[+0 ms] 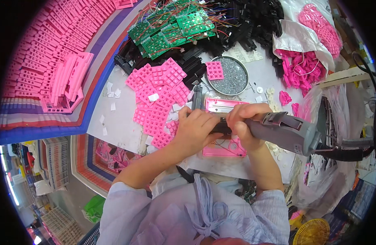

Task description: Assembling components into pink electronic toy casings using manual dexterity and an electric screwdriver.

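Observation:
A grey electric screwdriver (280, 132) lies across my right hand (249, 122), whose fingers are wrapped around its front end. Its tip is hidden behind the fingers. My left hand (197, 127) is closed on a black plastic part (221, 127) that lies over a pink plastic housing (218, 152). The housing's far section, with a pale slotted strip, shows beyond my hands; its near edge shows below them. Just past my left hand stands another black piece (197, 97). Both hands meet over the middle of the housing, covering much of it.
Pink keypad sheets (159, 98) are heaped to the left. Beyond are a round tin of screws (231, 77), green circuit boards (171, 32) and black parts (253, 24). A bin of pink frames (53, 53) stands far left; bags of pink parts (302, 65) sit at right.

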Tool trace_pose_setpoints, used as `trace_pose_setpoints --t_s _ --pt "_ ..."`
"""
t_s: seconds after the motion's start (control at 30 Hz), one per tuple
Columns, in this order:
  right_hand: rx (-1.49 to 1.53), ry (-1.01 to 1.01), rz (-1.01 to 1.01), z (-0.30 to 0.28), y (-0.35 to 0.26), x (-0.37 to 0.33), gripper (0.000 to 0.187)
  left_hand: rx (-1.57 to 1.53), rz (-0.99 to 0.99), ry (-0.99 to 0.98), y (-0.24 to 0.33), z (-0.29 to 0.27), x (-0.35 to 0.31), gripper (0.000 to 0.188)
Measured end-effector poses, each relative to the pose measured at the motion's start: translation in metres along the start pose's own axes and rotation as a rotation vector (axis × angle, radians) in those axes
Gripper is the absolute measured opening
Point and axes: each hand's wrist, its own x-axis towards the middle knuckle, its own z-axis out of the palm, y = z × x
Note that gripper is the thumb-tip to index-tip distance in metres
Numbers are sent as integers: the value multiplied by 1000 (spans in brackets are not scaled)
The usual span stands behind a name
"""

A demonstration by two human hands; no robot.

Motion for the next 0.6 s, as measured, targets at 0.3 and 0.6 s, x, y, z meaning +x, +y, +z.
trace_pose_setpoints --t_s 0.3,0.6 --pt "-199 -110 28 -7 5 -5 25 0 20 -35 -2 1 -1 41" --pt "-232 -200 36 -11 1 5 43 -41 42 7 -7 5 1 41"
